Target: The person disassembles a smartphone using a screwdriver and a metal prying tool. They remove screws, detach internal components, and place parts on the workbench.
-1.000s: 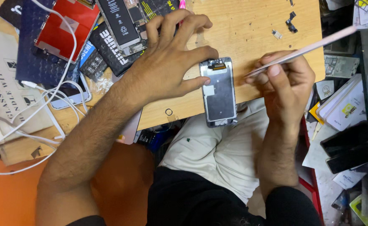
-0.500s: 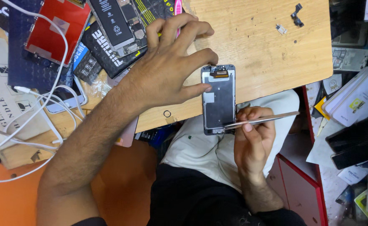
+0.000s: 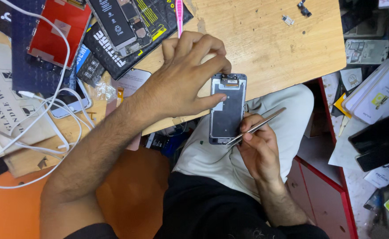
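A phone screen assembly (image 3: 226, 110) lies face down, half on the wooden table (image 3: 269, 48) and half hanging over its near edge. My left hand (image 3: 183, 82) presses on it, thumb on its left side and fingers curled over its top. My right hand (image 3: 257, 148) sits just below the panel's lower right corner and holds metal tweezers (image 3: 256, 127), whose tips touch the panel's bottom edge.
Phone parts crowd the table's left: a red-backed screen (image 3: 59, 33), an opened phone with its battery (image 3: 119, 26), dark packets, a pink tool (image 3: 179, 15) and white cables (image 3: 44, 128). Small metal parts (image 3: 294, 13) lie at the far right. Boxes and cards (image 3: 371, 102) fill the floor at right.
My right hand dropped from the table's right side to below the panel, bringing the tweezers to its bottom edge. My left hand stayed on the panel.
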